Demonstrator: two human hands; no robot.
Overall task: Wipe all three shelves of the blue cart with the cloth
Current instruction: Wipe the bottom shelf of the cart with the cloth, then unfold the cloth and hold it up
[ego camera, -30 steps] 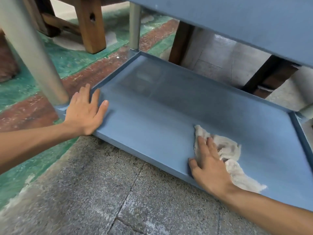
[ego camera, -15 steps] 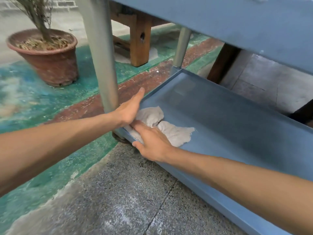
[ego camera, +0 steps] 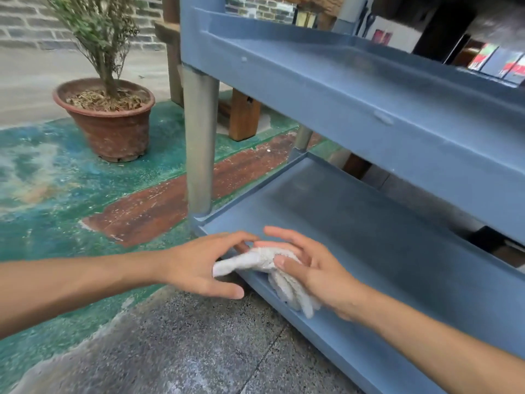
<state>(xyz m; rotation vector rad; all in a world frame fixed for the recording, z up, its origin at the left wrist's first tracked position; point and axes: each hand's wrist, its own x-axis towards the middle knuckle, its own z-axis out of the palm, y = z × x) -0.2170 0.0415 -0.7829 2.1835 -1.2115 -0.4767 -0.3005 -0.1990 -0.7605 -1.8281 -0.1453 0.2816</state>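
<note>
Cloth, white and bunched up, sits in the lower middle of the frame, lifted just over the near-left corner of the blue cart's bottom shelf, with one end drooping over the shelf's front lip. The right hand grasps it, thumb pressing on top of the bundle and fingers curled beneath it. The left hand comes in from the left with fingers extended and loosely spread; its fingertips meet the cloth's other end, though whether they actually pinch it I cannot tell. Above, filling the upper right, the middle shelf of the blue cart runs across, joined to the bottom one by a grey post at the corner. In the upper left stands a terracotta pot holding a thin shrub, on a floor painted green and red, which gives way to speckled grey stone along the bottom. A wooden bench leg shows behind the post.
</note>
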